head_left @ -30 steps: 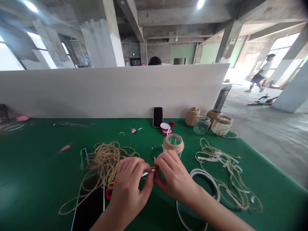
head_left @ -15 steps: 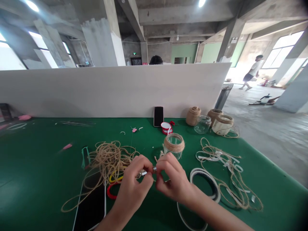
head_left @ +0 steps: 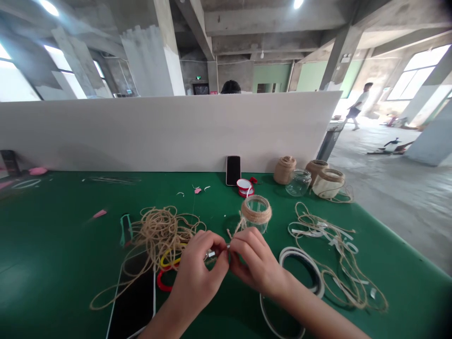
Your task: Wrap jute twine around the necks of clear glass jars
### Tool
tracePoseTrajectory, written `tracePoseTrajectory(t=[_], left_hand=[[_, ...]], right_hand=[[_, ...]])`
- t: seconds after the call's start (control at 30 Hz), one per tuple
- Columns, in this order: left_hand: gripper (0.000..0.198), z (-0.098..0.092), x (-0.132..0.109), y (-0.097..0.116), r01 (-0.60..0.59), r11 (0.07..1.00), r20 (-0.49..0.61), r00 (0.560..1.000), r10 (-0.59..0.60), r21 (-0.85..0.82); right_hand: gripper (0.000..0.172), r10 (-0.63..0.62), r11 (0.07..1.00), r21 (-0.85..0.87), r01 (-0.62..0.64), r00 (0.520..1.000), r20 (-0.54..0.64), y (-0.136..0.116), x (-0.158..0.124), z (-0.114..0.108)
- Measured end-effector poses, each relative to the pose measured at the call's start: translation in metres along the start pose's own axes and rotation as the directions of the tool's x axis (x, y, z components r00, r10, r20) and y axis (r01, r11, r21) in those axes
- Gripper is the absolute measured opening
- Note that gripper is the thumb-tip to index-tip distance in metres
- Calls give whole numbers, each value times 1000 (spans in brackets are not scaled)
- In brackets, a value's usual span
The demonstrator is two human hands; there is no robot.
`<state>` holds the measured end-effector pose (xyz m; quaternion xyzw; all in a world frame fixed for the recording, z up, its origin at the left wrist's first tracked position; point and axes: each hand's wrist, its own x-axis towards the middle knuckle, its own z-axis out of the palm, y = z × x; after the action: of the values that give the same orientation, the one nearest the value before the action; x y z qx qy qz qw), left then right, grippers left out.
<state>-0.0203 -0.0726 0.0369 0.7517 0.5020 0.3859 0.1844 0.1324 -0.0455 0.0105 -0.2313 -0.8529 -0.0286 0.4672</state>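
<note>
In the middle of the head view, my left hand [head_left: 203, 266] and my right hand [head_left: 256, 259] meet fingertip to fingertip, both pinched closed. Between them shows a tiny bit of white strip [head_left: 228, 246], which looks like tape; the fingers cover most of it. Just beyond stands a glass jar [head_left: 257, 225] whose neck is wrapped in jute twine [head_left: 254, 216], with a loose twine end on its left. Scissors with red and yellow handles [head_left: 164, 280] lie partly beneath a tangled heap of twine [head_left: 160, 233], left of my left hand.
Rolls of white tape [head_left: 319, 282] lie beside my right forearm. Farther right are loose twine and white scraps [head_left: 341, 252]. Several jars [head_left: 298, 182], a red-and-white spool [head_left: 245, 185] and a phone [head_left: 233, 170] stand near the white partition [head_left: 158, 134]. A dark tablet [head_left: 136, 296] lies front left.
My fingertips have drawn closer together, and less of the white strip shows between them. A person in the far background has walked leftward. The jar stays put.
</note>
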Motion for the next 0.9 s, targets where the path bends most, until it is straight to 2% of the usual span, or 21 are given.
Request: tracePoseTrajectory(t=[0.17,0.23,0.4,0.47,0.57,0.67,0.77,0.9], left_hand=[[13,3,3,1,16,1000,25,1000,-16,-9],[14,5,4,1,9,1000,8,1000,-9,2],[13,6,6,-5,-14,998,-23,1000,15,65],[13,6,6,-7,-22,993,-18,1000,24,115],[12,7,4,-11,-37,981,-4,999,39,192],[12,8,2,-12,-51,968,-6,999,54,245],[12,9,1,-11,-59,962,-1,998,62,265],[12,11,2,-10,-62,960,-14,998,68,273]], right_hand=[[19,-79,997,-16,80,996,44,3,-3,0],[18,-40,999,13,40,999,28,4,-5,3],[15,177,976,134,-172,984,-24,5,-13,8],[13,188,975,120,-185,982,-15,4,-15,6],[16,86,996,-18,-86,996,8,4,-17,0],[17,-12,986,-167,27,996,94,5,-15,-5],[12,-42,964,-255,81,987,156,5,-11,-5],[13,-43,947,-306,97,983,178,3,-11,-1]])
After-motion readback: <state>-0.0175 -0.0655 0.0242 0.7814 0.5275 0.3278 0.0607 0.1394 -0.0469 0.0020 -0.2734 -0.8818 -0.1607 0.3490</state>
